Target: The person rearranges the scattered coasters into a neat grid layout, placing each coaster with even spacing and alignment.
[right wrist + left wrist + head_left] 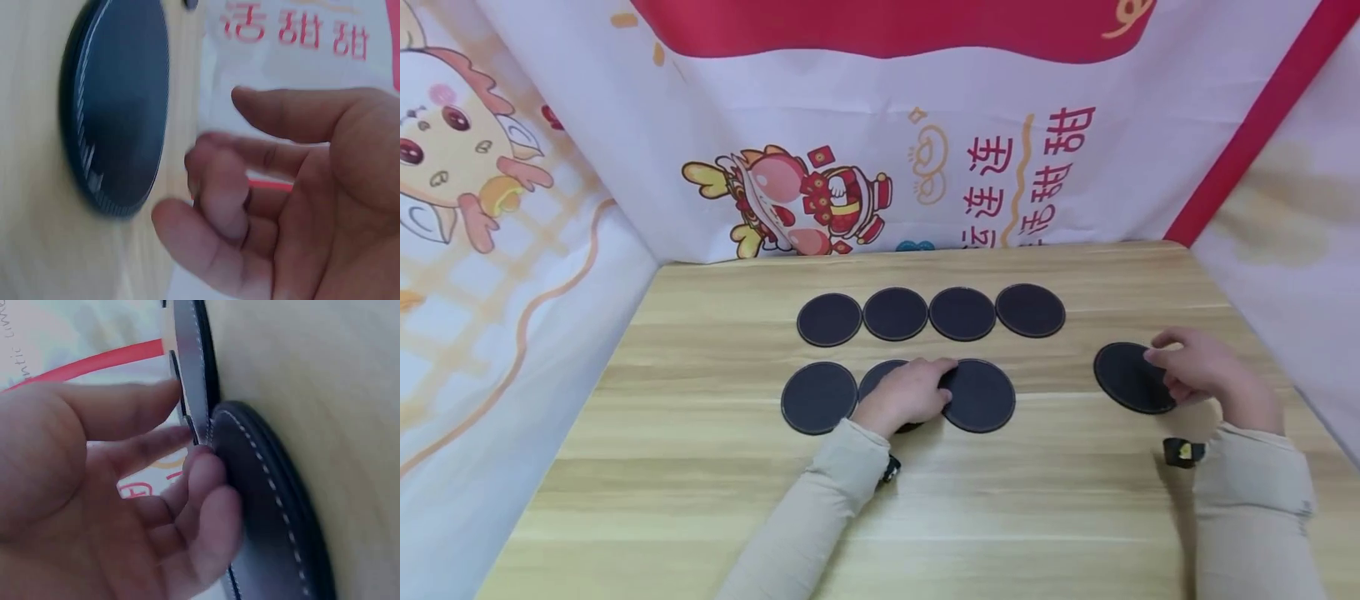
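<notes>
Several round black coasters with pale stitching lie on the table. In the head view, my left hand is over the front row, covering part of the middle coaster. Its fingertips touch the near-left edge of the right-hand coaster. The left wrist view shows the thumb and index finger extended and the other fingers bent against a stitched coaster. Farther right, my right hand hovers by a separate black disc, which looks thick-edged in the right wrist view. Its fingers are loosely bent, holding nothing.
Behind the front row, a back row of coasters lies edge to edge. Another coaster sits at the front row's left end. A printed white cloth hangs behind the wooden table and along both sides.
</notes>
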Motion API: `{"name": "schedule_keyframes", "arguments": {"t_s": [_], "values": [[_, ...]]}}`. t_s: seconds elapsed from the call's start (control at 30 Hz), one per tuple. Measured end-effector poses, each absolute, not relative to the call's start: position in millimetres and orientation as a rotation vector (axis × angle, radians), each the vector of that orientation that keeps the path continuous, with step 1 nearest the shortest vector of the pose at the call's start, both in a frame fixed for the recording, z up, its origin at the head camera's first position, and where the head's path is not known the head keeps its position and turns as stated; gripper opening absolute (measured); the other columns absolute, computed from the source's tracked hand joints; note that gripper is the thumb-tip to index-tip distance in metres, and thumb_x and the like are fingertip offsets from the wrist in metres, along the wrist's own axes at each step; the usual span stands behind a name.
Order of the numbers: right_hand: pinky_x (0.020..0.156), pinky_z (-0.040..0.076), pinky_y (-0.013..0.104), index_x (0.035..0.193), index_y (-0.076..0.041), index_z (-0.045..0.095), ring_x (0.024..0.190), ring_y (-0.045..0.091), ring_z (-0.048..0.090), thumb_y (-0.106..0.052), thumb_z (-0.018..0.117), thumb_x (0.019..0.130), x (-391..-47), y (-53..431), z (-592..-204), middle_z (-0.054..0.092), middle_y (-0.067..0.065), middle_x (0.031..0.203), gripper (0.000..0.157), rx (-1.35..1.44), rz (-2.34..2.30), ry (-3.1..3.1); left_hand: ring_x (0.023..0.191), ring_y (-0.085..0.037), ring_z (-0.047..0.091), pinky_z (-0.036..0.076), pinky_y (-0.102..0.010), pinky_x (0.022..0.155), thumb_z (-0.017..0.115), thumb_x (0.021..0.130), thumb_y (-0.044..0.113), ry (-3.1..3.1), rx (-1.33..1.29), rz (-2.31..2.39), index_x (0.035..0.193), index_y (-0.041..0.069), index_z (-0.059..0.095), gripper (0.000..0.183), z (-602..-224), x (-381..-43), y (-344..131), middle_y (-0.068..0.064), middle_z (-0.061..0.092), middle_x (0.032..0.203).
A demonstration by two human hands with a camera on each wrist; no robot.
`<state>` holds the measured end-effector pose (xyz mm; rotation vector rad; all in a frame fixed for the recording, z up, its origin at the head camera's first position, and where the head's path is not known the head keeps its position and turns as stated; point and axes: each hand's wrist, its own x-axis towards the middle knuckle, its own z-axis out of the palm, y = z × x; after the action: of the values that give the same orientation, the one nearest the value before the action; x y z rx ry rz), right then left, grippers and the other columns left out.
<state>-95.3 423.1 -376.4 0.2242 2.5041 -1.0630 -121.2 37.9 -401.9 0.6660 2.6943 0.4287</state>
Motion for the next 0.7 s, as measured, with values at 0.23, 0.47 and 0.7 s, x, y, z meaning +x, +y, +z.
{"name": "schedule_keyframes", "arguments": {"t_s": [0.23,0.47,0.7], "values": [[0.055,0.047,0.037,0.119,0.018,0.042,0.057,0.02,0.049,-0.022,0.052,0.103,-86.7,449.0,-391.0,0.045,0.003,0.064,0.045,0.269,-0.939,2.501,0.116,-0.015,0.061,0.05,-0.033,0.095,0.057,0.103,0.027,2.702,0.779,0.628,0.141,0.019,0.06,0.039,-399.8,-110.4,89.8,0.0,0.067,0.128],[0.059,0.053,0.041,0.109,0.008,0.046,0.066,0.024,0.059,-0.024,0.055,0.103,-84.1,447.7,-395.7,0.052,0.01,0.078,0.034,0.28,-0.982,2.458,0.114,-0.01,0.058,0.047,-0.027,0.095,0.066,0.097,0.027,2.327,0.639,1.198,0.149,0.015,0.05,0.056,-407.5,-95.0,165.8,-0.003,0.062,0.13],[0.064,0.055,0.041,0.104,0.004,0.048,0.07,0.025,0.058,-0.019,0.052,0.105,-90.1,441.5,-395.0,0.052,0.01,0.084,0.023,0.237,-1.062,2.391,0.134,-0.015,0.046,0.038,-0.03,0.108,0.07,0.092,0.022,2.165,0.334,1.466,0.157,0.016,0.034,0.075,-415.8,-82.6,209.1,-0.003,0.044,0.153]]}}
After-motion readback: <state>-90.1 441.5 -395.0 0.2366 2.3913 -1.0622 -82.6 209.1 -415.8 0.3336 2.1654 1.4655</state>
